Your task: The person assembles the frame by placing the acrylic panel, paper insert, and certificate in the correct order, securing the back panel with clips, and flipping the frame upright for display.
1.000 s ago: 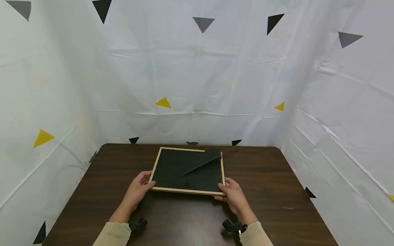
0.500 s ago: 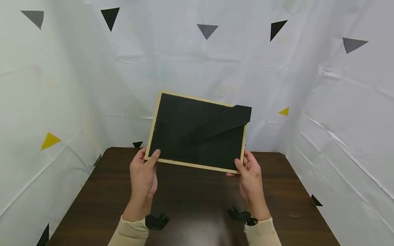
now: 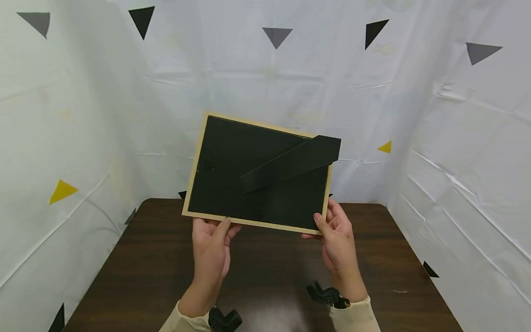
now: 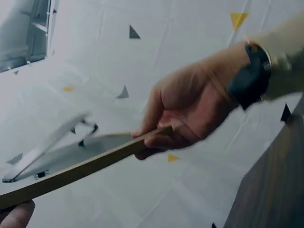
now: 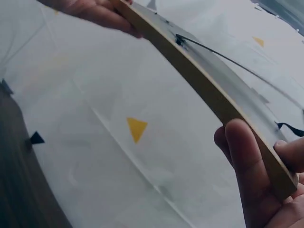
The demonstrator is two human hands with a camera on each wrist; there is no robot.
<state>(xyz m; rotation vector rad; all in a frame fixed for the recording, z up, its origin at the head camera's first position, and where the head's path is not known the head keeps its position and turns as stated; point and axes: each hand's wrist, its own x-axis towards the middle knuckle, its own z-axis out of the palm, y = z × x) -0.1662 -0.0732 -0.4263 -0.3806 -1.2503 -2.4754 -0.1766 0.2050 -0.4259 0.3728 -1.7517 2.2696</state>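
A picture frame (image 3: 232, 152) is held up above the table, its black back and light wooden border facing me. Its easel stand (image 3: 298, 157) is swung out from the backing at the upper right. With thumb on the back side and fingers behind, my left hand (image 3: 210, 251) pinches the bottom edge, left of the middle. At the lower right corner my right hand (image 3: 340, 240) grips the frame the same way. From the left wrist view, the frame's wooden edge (image 4: 90, 166) runs between both hands. The frame's front is hidden.
A dark wood table (image 3: 269, 286) lies below the hands. White sheets (image 3: 265, 83) with black, grey and yellow triangles hang at the back and on both sides. A black wrist camera (image 3: 224, 320) sits on the left wrist.
Both hands have lifted the picture frame from low over the table and tipped it upright. In the last half second, my left hand has slid from the lower left corner rightward along the bottom edge.
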